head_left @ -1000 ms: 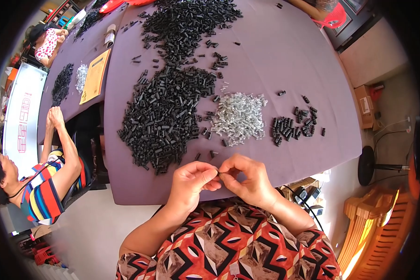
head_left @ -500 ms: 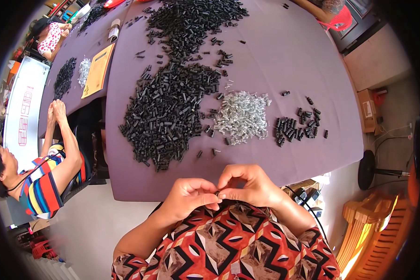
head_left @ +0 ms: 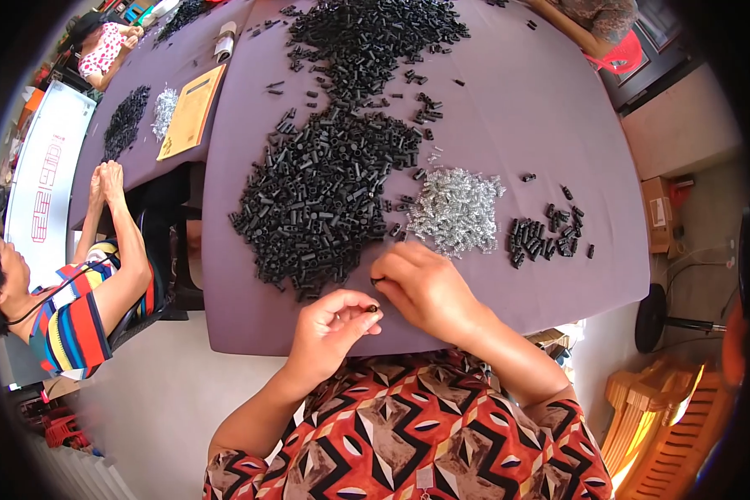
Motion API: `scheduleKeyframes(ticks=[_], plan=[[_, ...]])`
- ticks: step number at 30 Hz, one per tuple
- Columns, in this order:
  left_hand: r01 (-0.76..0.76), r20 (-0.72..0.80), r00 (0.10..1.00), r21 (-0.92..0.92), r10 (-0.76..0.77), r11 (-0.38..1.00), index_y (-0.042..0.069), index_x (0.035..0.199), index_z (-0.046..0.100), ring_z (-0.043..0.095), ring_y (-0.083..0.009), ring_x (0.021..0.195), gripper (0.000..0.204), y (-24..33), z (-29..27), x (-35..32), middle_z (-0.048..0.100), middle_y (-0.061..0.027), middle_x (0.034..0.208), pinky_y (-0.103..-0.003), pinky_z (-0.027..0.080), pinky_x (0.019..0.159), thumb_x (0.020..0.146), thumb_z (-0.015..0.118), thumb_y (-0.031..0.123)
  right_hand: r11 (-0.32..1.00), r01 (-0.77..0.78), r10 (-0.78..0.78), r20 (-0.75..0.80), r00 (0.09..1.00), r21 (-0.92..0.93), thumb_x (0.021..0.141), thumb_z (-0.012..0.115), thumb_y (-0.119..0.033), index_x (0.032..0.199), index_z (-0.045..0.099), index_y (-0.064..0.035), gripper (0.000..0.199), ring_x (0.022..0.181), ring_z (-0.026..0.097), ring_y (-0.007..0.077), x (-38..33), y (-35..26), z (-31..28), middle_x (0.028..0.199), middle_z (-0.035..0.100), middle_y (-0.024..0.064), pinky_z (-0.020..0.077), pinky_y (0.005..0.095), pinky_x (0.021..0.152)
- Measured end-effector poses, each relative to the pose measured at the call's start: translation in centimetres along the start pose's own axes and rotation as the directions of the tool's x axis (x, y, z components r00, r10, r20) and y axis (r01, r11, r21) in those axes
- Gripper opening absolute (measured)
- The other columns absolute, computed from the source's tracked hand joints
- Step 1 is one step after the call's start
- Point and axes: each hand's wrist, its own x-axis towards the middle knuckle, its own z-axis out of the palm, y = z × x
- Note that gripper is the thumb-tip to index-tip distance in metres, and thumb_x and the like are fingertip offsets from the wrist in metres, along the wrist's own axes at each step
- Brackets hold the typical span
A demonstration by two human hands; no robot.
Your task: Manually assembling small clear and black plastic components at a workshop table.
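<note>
Two bare hands at the tabletop's [head_left: 567, 108] near edge, busy with small black parts.
The left hand [head_left: 329, 333] pinches a black piece [head_left: 372, 309] above that edge; the right hand [head_left: 425, 287], fingers narrowed, seems to hold a dark bit [head_left: 376, 281] on the near side of the silvery springs [head_left: 457, 212]. I'd keep both grips light and the ends uncovered. A white panel [head_left: 50, 167] beyond the left edge bears red lettering.
</note>
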Motion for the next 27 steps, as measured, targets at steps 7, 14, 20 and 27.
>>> scheduleKeyframes(ticks=[7,14,20,27], plan=[[0.014,0.048,0.999,-0.037,-0.012,0.999,-0.004,0.112,0.064,0.069,-0.0135,0.088,0.015,-0.1,1.4,0.7,0.069,-0.0064,0.101,-0.028,0.058,0.082,0.099,0.066,0.002,0.893,-0.165,0.153,0.062,0.986,0.42,0.088,0.069,0.004,0.114,0.067,-0.0012,0.027,0.085,0.069,0.0225,-2.7,-0.4,-1.5,0.093,0.068,0.0114,0.0549,0.0326,0.076],[0.019,0.052,0.998,-0.002,-0.019,1.0,-0.004,0.112,0.064,0.069,-0.0129,0.087,0.014,0.6,3.0,1.0,0.069,-0.0063,0.1,-0.027,0.057,0.081,0.099,0.066,0.002,0.398,-0.439,0.424,0.263,0.867,0.806,0.095,0.068,0.002,0.109,0.067,-0.0002,0.014,0.09,0.064,0.0074,-4.7,-0.2,-2.7,0.097,0.067,0.0017,0.0538,0.0251,0.076],[-0.015,0.05,0.999,0.043,0.012,0.999,-0.004,0.11,0.065,0.069,-0.0121,0.084,0.014,1.1,3.8,1.1,0.07,-0.0058,0.098,-0.025,0.056,0.078,0.097,0.068,0.0,0.296,-0.412,0.362,0.298,0.883,0.862,0.096,0.068,0.003,0.11,0.066,0.0009,0.015,0.087,0.065,0.009,-5.2,0.5,-2.4,0.098,0.067,0.0026,0.0541,0.024,0.077],[0.121,0.069,0.99,0.015,-0.122,0.993,-0.004,0.108,0.067,0.067,-0.0101,0.08,0.015,1.9,3.5,1.1,0.07,-0.0049,0.092,-0.023,0.055,0.072,0.095,0.071,0.002,0.556,-0.291,0.27,0.162,0.949,0.779,0.093,0.067,0.006,0.103,0.07,0.0017,0.011,0.089,0.065,0.0107,-4.9,0.4,-2.8,0.096,0.067,0.003,0.0545,0.0267,0.082]])
